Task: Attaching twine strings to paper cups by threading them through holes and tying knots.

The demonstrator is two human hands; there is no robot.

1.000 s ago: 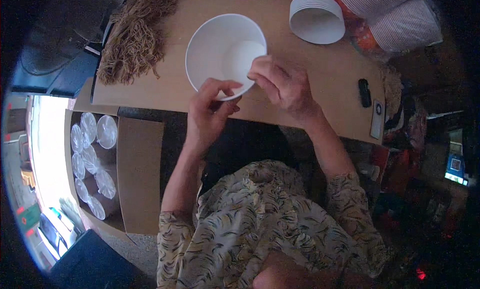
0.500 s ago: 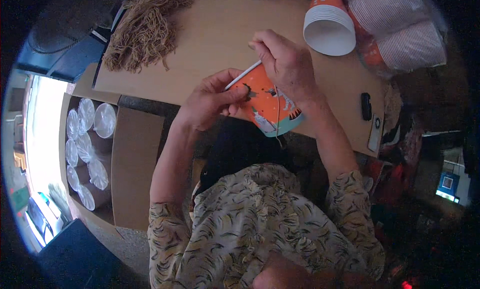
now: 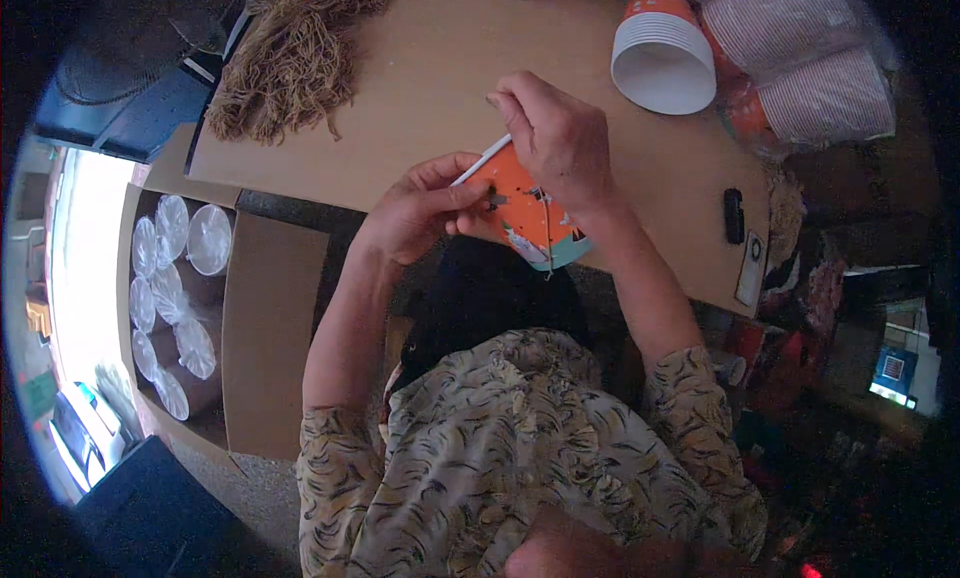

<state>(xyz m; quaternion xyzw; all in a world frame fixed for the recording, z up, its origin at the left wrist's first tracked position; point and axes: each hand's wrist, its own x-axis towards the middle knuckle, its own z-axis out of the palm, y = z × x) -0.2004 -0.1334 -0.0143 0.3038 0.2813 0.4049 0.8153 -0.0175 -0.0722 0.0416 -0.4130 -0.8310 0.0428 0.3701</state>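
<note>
An orange paper cup [image 3: 518,196] with a white rim, printed pictures and a green base band lies tilted between my hands, over the table's near edge. My left hand [image 3: 425,203] grips the cup at its rim, thumb on the printed side. Closed over the rim's other end is my right hand [image 3: 562,143], its fingers curled together; what they pinch is hidden. A thin brown string [image 3: 548,233] runs down the cup's side from under the right hand, and its end hangs past the base.
Brown strings [image 3: 290,68] lie heaped at the table's [image 3: 430,88] far left. Stacked paper cups [image 3: 664,73] and plastic-wrapped stacks [image 3: 825,98] occupy the far right. A black object [image 3: 733,216] lies near the right edge. At left, an open carton [image 3: 270,328] holds several wrapped cup stacks [image 3: 209,240].
My right hand has shifted slightly left and down, and the cup has tilted a little with it. My left hand keeps its grip on the cup.
</note>
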